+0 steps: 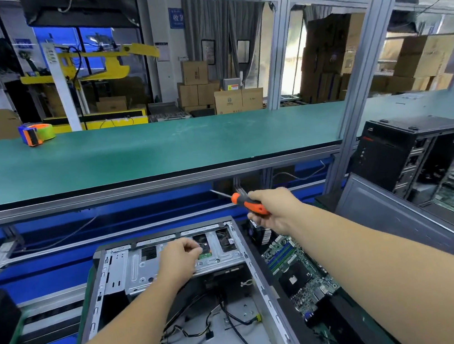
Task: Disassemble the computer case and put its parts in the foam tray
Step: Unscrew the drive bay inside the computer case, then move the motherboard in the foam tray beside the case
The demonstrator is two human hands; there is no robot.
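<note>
Both bare forearms reach forward. Left hand pinches closed on the drive cage inside the open computer case. Right hand, at one o'clock, grips an orange-handled screwdriver. Motherboard lies at three o'clock.

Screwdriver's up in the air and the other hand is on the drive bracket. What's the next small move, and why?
Probably bring the screwdriver in the right hand down to the drive bracket, where the left hand pinches. The bracket looks still seated in the open case.
</note>
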